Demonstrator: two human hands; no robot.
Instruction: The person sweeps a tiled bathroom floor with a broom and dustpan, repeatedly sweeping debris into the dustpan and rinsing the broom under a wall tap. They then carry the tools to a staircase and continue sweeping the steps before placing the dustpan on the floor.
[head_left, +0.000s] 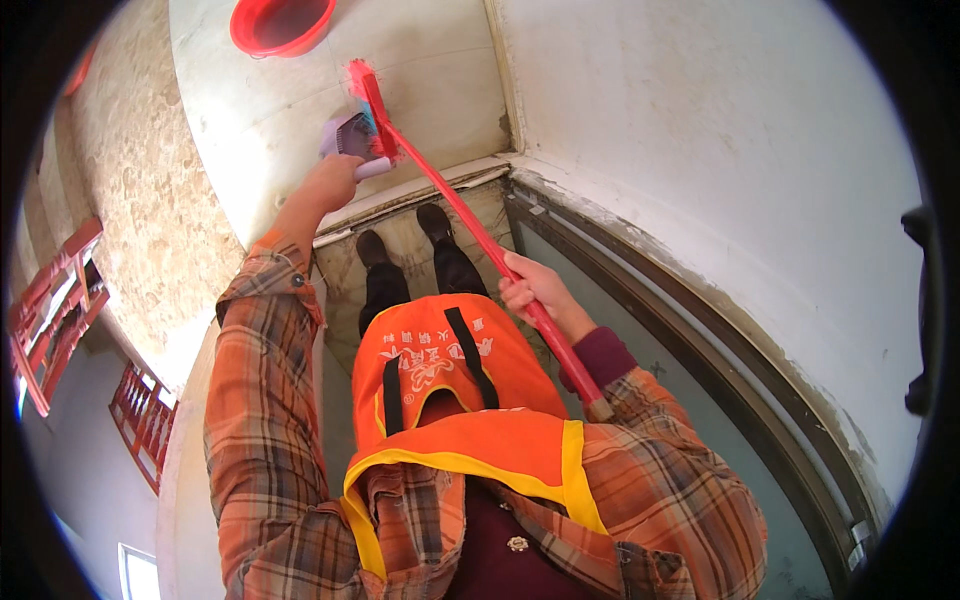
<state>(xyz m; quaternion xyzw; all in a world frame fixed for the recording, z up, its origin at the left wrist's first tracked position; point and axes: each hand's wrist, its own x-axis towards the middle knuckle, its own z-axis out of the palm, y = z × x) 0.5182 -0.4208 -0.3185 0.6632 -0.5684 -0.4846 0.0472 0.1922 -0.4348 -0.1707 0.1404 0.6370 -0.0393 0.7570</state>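
My right hand (538, 291) grips the red handle of a broom (457, 202). The broom's red head, with pink and blue bristles, is at the mouth of a pale purple dustpan (335, 136) on the tiled floor. My left hand (335, 182) is closed around the dustpan's short, light handle. Dark material shows inside the pan, but I cannot tell what it is. A red plastic basin (322, 31) with dark contents stands on the floor beyond the broom head.
A raised door sill (409, 196) crosses the floor just ahead of my shoes. To the right are a white wall (697, 135) and a metal-framed sliding door track (645, 292). Red wooden railings (142, 420) show at the far left, past a curved wall.
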